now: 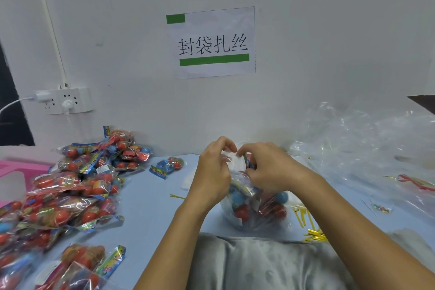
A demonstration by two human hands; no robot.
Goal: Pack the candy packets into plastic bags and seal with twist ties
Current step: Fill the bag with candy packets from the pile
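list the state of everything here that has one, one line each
plastic bag: filled with candy, neck gathered, not yet tied
left hand: pinching the bag's neck
right hand: pinching the bag's neck
candy packets: loose pile, unpacked
twist ties: loose on the table
empty bags: crumpled heap
wall socket: plugs in

A clear plastic bag, filled with red and blue candy packets, stands on the bench at centre, its gathered neck uppermost. Loose candy packets lie heaped at 9 o'clock; a single packet lies at 11 o'clock. Empty plastic bags are piled at 2 o'clock. Gold twist ties lie at 4 o'clock; one tie lies just at 9 o'clock.
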